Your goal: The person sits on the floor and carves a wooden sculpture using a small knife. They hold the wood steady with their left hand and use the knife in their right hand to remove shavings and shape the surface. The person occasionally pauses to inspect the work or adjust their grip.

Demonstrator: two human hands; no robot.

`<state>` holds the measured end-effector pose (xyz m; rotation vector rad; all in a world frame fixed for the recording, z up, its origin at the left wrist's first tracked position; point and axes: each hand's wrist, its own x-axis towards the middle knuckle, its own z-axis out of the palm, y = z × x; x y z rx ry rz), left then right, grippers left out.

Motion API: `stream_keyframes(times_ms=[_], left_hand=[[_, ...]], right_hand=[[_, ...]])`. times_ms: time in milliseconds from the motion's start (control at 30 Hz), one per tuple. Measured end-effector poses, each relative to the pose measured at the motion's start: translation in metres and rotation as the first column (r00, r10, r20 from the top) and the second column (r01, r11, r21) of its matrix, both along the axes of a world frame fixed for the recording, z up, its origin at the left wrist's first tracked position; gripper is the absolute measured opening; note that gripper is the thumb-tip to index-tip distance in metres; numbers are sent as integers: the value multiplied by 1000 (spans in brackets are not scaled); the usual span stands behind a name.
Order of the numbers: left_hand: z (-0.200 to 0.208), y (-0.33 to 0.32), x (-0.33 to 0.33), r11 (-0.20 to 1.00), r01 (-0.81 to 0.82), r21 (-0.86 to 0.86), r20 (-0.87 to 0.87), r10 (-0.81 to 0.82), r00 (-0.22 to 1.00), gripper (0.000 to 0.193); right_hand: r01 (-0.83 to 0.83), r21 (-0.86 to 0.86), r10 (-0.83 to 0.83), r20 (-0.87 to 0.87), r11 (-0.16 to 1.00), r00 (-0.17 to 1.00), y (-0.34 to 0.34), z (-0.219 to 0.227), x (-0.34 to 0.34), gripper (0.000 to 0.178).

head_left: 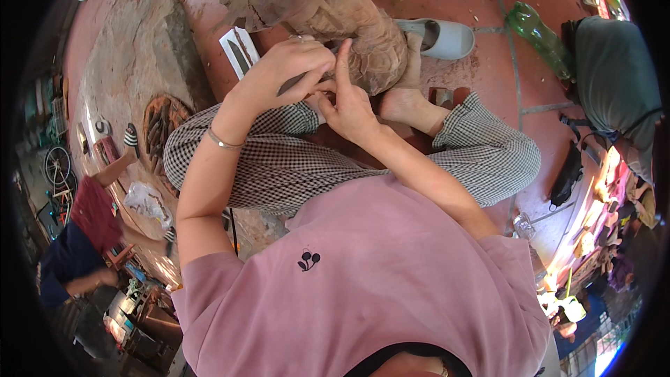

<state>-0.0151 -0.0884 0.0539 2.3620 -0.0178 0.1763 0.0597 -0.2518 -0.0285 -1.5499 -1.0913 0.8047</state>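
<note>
A brown wooden carving (pixel 363 35) with rough, rounded forms stands on the floor in front of my knees. My left hand (pixel 283 70) is closed around a dark slim tool (pixel 293 85) just below the carving. My right hand (pixel 349 105) meets it from the right. Its fingers pinch near the tool's tip, and its index finger points up against the wood. A thin metal bracelet (pixel 223 141) circles my left wrist. My legs in checked trousers (pixel 279 168) lie under both hands, with my bare foot (pixel 412 105) beside the carving.
A white flat case with a dark blade (pixel 239 53) lies left of the carving. A pale slipper (pixel 441 39) and a green plastic bottle (pixel 541 39) lie on the red tiles at right, near a dark bag (pixel 614 77). A round carved disc (pixel 164 122) and another person (pixel 77 234) are at left.
</note>
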Motion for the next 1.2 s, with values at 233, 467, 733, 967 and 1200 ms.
stream_keyframes(times_ms=[233,467,733,967,1200], left_hand=[[-1,-5,2,994,-17,104,101,6,995,12],[13,-19,-2,987,18,160,110,-36,993,16],[-3,-39,7,964,-166,209,165,133,977,42],[-10,-22,0,924,-287,254,92,273,958,24],[3,-35,5,923,-297,244,129,273,953,29]], right_hand=[[18,19,-17,-51,1000,999,-3,-2,0,100],[91,120,-126,324,989,938,2,21,52,37],[-266,69,213,422,962,881,17,25,132,15],[-538,-108,472,642,836,605,42,56,159,13],[-668,-273,429,900,692,76,60,52,148,19]])
